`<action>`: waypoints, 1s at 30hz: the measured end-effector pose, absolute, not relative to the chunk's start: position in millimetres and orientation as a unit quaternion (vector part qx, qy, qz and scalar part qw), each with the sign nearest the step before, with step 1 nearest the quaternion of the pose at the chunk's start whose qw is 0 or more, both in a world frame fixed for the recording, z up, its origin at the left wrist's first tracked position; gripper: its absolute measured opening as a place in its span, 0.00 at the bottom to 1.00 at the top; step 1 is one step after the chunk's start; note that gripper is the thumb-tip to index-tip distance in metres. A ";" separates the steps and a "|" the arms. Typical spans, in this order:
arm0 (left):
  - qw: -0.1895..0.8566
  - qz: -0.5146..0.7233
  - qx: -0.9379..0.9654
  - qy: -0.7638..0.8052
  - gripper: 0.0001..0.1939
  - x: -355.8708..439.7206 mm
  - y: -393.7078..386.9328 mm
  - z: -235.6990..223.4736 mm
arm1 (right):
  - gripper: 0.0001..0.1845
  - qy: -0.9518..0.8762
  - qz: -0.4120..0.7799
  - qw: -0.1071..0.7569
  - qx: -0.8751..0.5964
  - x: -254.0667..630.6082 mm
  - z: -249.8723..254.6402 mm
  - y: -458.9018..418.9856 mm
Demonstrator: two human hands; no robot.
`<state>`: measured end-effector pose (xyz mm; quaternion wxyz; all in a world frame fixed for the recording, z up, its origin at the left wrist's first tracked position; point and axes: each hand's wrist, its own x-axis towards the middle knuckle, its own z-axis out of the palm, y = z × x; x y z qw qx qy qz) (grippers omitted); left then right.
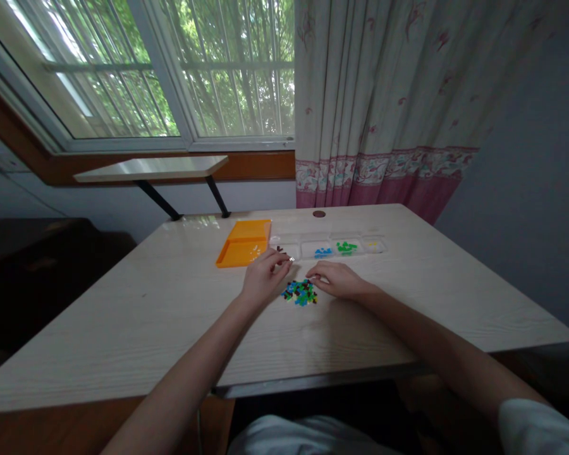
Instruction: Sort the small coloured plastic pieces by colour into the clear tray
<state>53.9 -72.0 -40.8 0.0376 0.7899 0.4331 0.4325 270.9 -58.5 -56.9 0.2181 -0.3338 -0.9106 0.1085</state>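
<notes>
A heap of small mixed-colour pieces (301,292), blue, green, dark brown and some yellow, lies on the table between my hands. My left hand (264,276) is up left of the heap, its fingertips pinched on a small white piece (291,259). At the heap's upper right edge, my right hand (334,278) has thumb and fingers drawn together; what lies between them is too small to make out. Behind the hands runs a clear compartment tray (329,237) with brown pieces (281,250), blue pieces (323,252), green pieces (346,247) and yellow pieces (373,244) in separate compartments.
An open orange case (239,243) with a few whitish pieces (256,253) in it stands left of the tray. A raised shelf (152,168) on black legs is at the table's back left. A dark round disc (319,214) sits near the back edge. Curtain and window are behind.
</notes>
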 end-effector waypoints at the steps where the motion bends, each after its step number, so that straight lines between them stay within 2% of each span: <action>1: 0.030 0.435 0.788 0.434 0.08 53.3 -71.4 -41.3 | 0.11 -0.913 0.111 0.211 -0.331 271.3 -56.8 -58.4; 7: -0.006 0.440 0.786 0.433 0.08 53.6 -70.3 -43.4 | 0.14 -0.921 0.115 0.178 -0.328 271.3 -53.5 -59.5; 16: -0.030 0.456 0.783 0.422 0.08 53.3 -72.3 -40.7 | 0.13 -0.913 0.095 0.182 -0.354 271.9 -58.3 -57.0; 30: -0.021 0.447 0.774 0.448 0.10 52.2 -73.1 -38.4 | 0.12 -0.917 0.093 0.181 -0.343 273.6 -55.2 -56.7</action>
